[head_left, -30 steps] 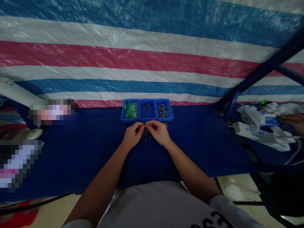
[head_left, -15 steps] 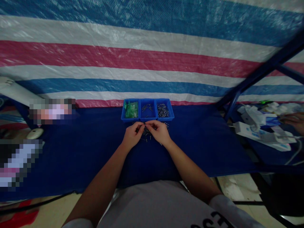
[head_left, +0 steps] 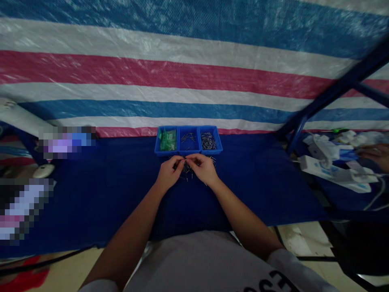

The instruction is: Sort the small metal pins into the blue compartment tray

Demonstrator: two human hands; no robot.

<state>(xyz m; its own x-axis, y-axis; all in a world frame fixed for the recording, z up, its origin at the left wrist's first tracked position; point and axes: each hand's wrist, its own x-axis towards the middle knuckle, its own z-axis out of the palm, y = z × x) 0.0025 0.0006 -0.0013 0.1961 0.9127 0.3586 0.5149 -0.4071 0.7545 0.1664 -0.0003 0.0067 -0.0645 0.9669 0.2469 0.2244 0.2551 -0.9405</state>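
Note:
My left hand [head_left: 170, 172] and my right hand [head_left: 204, 168] meet just in front of the bins, thumbs and fingers pinched together tip to tip. Whatever they hold between the tips is too small to make out. Beneath and between them lies a loose pile of thin metal pins or screws [head_left: 187, 175], partly covered by the hands. Behind stand three joined blue bins: the left bin [head_left: 157, 147] holds green plastic packets [head_left: 168, 140], the middle bin [head_left: 189, 147] a few thin metal pieces [head_left: 189, 138], the right bin [head_left: 220, 147] a heap of short metal pieces [head_left: 208, 142].
A blue cloth [head_left: 267, 182] covers the table, with a striped tarp [head_left: 182, 75] behind. At right are a blue metal frame [head_left: 322, 95], a white power strip [head_left: 316, 167] and another person's hand [head_left: 375, 154]. Blurred-out screens [head_left: 26, 205] lie at left.
Both hands keep nearly the same pinched pose over the pile. The view has shifted very slightly; the blurred screen at far left changes colour.

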